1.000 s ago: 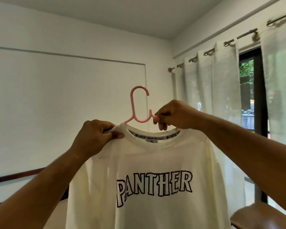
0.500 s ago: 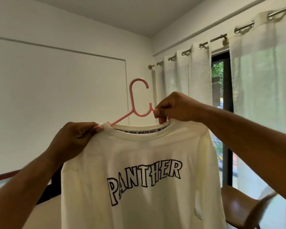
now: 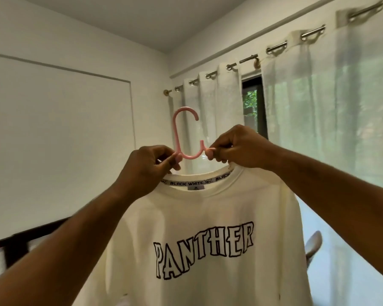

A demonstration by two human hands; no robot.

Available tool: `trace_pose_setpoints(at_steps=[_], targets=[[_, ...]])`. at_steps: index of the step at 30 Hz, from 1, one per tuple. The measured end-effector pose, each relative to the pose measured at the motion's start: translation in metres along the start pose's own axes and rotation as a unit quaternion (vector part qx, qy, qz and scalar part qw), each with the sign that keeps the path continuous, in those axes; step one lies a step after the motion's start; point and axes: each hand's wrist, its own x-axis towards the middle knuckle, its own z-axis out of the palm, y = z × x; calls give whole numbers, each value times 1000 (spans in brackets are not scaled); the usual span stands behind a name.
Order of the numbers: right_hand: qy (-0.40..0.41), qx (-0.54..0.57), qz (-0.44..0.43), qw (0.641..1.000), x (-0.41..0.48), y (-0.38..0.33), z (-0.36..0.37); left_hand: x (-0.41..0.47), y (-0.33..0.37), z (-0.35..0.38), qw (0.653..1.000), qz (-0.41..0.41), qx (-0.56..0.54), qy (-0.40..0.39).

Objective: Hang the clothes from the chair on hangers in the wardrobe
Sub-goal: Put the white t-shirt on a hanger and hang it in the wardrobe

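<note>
Under the pink hanger point(image 3: 176, 133), the shirt point(image 3: 208, 217) reads PANTHER, collar point(image 3: 199, 183) BLACK WHITE.

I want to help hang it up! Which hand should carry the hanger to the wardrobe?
Probably the left hand: its grip pinches the pink hanger right at the foot of the hook's stem, so the white shirt should hang level. The right hand pinches off to the side.

— What is hanging on the far right?
— Sheer white curtains point(image 3: 208, 111) are hanging from a metal rod point(image 3: 276, 47), parting around a dark window frame point(image 3: 261, 107) where green leaves point(image 3: 250, 102) are showing.
— And on the left?
— A white wall point(image 3: 53, 129) is running down to a dark wooden rail point(image 3: 18, 240).
</note>
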Motion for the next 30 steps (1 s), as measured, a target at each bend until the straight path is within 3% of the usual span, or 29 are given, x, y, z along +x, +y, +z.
trace_pose_setpoints(at_steps=[6, 16, 21, 28, 30], targets=[[-40, 22, 67, 997, -37, 73, -90, 69, 57, 97, 994, 24, -99, -27], [62, -134, 213, 966, -149, 192, -254, 192, 151, 254, 982, 60, -175, -47], [144, -209, 277, 927, -201, 238, -315, 239, 200, 335, 973, 73, -209, -62], [322, -166, 302, 882, -264, 298, -373, 291, 259, 466, 951, 81, -288, -80], [321, -165, 316, 877, -273, 310, -390, 306, 275, 503, 942, 102, -307, -87]])
